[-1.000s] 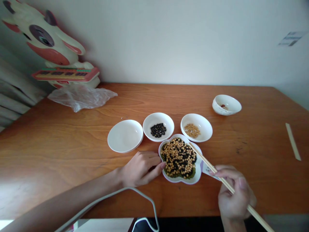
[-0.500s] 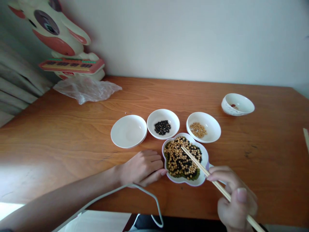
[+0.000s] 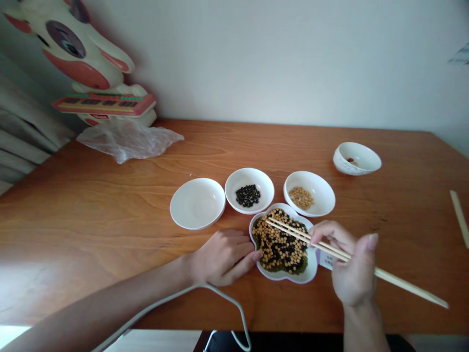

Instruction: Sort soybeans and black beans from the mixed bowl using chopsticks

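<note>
A flower-shaped white dish (image 3: 311, 272) holds mixed yellow, black and green beans near the table's front edge. My right hand (image 3: 351, 271) grips a pair of wooden chopsticks (image 3: 293, 231), whose tips reach over the upper left of the bean pile. My left hand (image 3: 223, 256) rests on the table with curled fingers, its fingertips against the dish's left rim. Behind the dish stand three white bowls: an empty one (image 3: 198, 203), one with black beans (image 3: 249, 188) and one with yellow beans (image 3: 309, 191).
A patterned white bowl (image 3: 357, 158) stands at the back right. A paper chopstick sleeve (image 3: 460, 225) lies at the right edge. A crumpled plastic bag (image 3: 128, 139) and a cartoon cow figure (image 3: 80, 58) occupy the back left corner. A white cable (image 3: 227, 303) loops below my left arm.
My right hand has risen and swung the chopsticks flatter, moving their tips leftward across the bean pile. My left hand has stayed at the dish's rim.
</note>
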The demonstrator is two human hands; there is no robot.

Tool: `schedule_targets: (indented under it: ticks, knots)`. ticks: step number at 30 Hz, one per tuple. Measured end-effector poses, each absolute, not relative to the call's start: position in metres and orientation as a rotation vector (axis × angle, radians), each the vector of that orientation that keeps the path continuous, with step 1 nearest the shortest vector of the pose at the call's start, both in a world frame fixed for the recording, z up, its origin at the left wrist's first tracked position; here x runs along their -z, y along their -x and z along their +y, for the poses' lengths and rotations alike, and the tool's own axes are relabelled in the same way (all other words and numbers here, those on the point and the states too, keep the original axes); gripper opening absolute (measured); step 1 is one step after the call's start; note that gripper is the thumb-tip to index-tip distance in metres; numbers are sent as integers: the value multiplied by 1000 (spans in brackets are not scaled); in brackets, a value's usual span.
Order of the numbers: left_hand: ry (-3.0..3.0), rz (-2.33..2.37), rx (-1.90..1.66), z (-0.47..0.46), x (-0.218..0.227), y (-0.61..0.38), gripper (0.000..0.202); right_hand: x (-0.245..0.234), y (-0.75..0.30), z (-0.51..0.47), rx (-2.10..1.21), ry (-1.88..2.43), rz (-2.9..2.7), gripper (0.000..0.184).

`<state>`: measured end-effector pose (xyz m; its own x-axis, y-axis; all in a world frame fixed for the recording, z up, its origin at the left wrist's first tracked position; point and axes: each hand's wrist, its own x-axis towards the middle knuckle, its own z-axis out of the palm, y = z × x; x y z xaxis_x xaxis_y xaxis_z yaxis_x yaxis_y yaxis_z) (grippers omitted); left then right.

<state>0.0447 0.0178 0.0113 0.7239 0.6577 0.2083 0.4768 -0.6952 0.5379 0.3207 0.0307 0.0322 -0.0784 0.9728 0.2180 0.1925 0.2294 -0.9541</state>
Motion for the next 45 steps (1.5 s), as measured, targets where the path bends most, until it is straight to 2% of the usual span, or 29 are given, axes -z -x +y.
schedule_targets:
  ticks: [30, 38, 45]
  knots:
    - [-2499, 894, -519, 17, -11, -46, 37, -31, -308, 38, -1029, 1196, -1443, 92]
    - [-2508, 879, -510, 16, -11, -45, 36, -22, -314, 34, -1023, 1231, -1439, 84]
    - [-2475, 877, -497, 16, -10, -45, 37, -22, -313, 37, -923, 1051, -1424, 79]
